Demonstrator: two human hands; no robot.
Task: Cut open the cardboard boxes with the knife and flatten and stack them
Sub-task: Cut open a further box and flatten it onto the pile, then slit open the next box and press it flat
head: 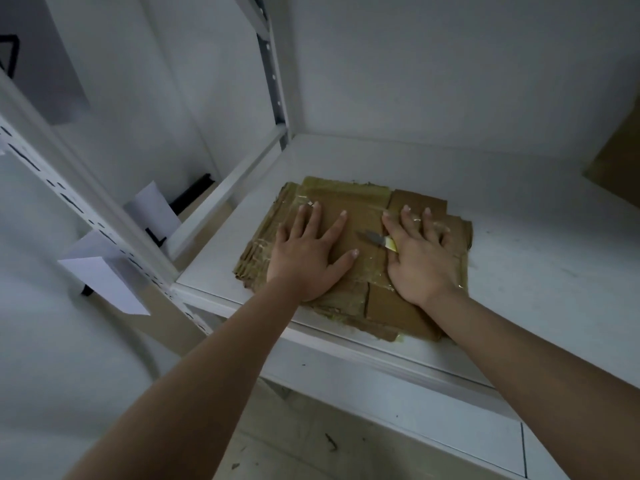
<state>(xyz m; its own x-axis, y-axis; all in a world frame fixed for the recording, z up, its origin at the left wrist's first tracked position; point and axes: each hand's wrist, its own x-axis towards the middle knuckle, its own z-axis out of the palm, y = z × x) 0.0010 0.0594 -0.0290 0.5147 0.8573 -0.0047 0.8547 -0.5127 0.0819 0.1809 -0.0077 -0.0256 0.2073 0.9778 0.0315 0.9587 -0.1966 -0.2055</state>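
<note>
A stack of flattened brown cardboard boxes (360, 202), with glossy tape across them, lies on the white shelf (519, 265). My left hand (308, 251) presses flat on the stack's left half, fingers spread and straight. On the right half rests my right hand (422, 258), its fingers stretched out over the cardboard. A small knife (379, 239) with a yellow handle sticks out leftward from under that hand. Its grey blade lies on the cardboard between my two hands. The right thumb is tucked out of sight where the handle goes in.
Another brown cardboard piece (616, 157) leans at the far right of the shelf. White slotted rack posts (86, 209) with paper tags (104, 271) stand to the left. The shelf's front edge (346, 344) runs just below the stack, with floor beneath.
</note>
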